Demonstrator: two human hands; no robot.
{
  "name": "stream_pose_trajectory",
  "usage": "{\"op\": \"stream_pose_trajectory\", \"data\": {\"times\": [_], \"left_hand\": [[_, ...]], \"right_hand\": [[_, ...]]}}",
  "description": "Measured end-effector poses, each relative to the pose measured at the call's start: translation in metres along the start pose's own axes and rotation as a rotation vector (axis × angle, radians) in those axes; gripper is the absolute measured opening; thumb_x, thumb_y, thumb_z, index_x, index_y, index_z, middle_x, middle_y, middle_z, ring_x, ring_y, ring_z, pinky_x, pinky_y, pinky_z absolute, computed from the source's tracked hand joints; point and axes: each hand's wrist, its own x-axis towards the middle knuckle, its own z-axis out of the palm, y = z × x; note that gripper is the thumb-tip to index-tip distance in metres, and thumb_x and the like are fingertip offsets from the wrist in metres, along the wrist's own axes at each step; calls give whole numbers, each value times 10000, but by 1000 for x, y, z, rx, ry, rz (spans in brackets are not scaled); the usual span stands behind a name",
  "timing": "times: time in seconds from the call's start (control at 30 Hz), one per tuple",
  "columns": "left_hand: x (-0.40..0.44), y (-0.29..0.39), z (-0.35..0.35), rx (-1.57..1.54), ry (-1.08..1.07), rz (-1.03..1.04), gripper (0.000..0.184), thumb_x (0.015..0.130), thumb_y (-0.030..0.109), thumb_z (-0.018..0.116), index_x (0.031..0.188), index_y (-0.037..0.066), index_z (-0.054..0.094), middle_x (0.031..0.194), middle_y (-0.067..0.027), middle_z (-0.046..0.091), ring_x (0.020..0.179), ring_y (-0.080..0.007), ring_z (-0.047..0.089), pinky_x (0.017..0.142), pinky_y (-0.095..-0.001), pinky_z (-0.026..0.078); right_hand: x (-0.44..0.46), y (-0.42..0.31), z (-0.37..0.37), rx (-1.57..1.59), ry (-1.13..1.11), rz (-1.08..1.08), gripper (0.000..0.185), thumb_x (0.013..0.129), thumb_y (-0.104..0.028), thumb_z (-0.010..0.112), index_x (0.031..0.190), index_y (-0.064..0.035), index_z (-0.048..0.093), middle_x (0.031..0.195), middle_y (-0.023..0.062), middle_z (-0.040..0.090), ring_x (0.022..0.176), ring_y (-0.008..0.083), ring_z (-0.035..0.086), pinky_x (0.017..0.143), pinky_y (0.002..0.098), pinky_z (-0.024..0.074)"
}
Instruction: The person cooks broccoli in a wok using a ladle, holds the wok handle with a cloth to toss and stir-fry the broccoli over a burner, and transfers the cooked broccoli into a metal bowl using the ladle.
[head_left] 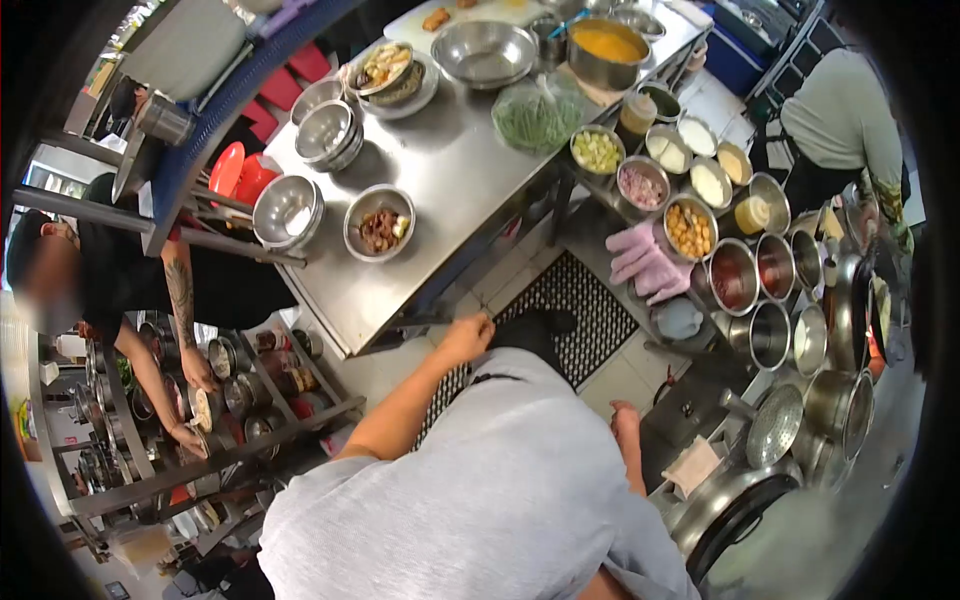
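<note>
My left hand [468, 338] is curled closed in front of my body, beside the near edge of the steel table [440, 160]; no object shows in it. My right hand [627, 425] hangs low at my right side, near the stove counter, its fingers too small and partly hidden to read. On the table, a steel bowl of dark chopped food [380, 232] stands closest to my left hand. Beside it are stacked steel bowls [288, 215] and a plastic bag of greens [540, 115].
Containers of ingredients [690, 230] and pink gloves [645, 262] line the right counter. A perforated ladle [774, 425] and large pots stand lower right. A black mat [590, 310] covers floor tiles. One person reaches into shelves [230, 455] at left; another person [845, 115] stands upper right.
</note>
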Motion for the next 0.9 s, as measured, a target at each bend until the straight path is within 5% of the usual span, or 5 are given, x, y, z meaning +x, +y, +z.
{"op": "stream_pose_trajectory", "data": {"times": [0.33,0.5,0.6,0.7,0.9], "left_hand": [[85,82,5,336,-370,354,250,896,264,593,1004,47,655,963,-190,676,953,-369,638,832,-465,494],[117,131,26,469,-591,538,270,900,284,583,1003,43,644,954,-198,668,948,-384,630,827,-476,490],[120,163,46,537,-675,694,296,901,305,577,1008,36,639,964,-204,667,949,-394,626,816,-484,488],[109,199,70,528,-782,845,293,911,297,572,975,19,639,937,-210,680,938,-377,648,792,-482,498],[82,229,126,610,-1140,1020,263,908,252,611,980,2,655,894,-214,686,850,-357,679,744,-412,522]], "right_hand": [[-10,35,-9,113,182,-195,176,892,-171,636,989,-25,641,650,31,539,482,107,464,456,307,420],[-116,26,-49,91,797,-586,225,841,-69,659,1060,-15,653,726,31,587,674,126,549,653,279,470],[-171,75,-85,27,1219,-430,302,888,-63,606,1177,25,598,933,75,625,740,143,532,714,289,470],[-252,99,-78,385,1472,-271,347,905,-51,574,1245,18,569,1171,168,632,1046,238,606,913,345,469],[-358,150,-7,294,1918,395,655,792,-290,728,1353,-63,477,1264,234,545,1169,417,514,1007,486,409]]}}
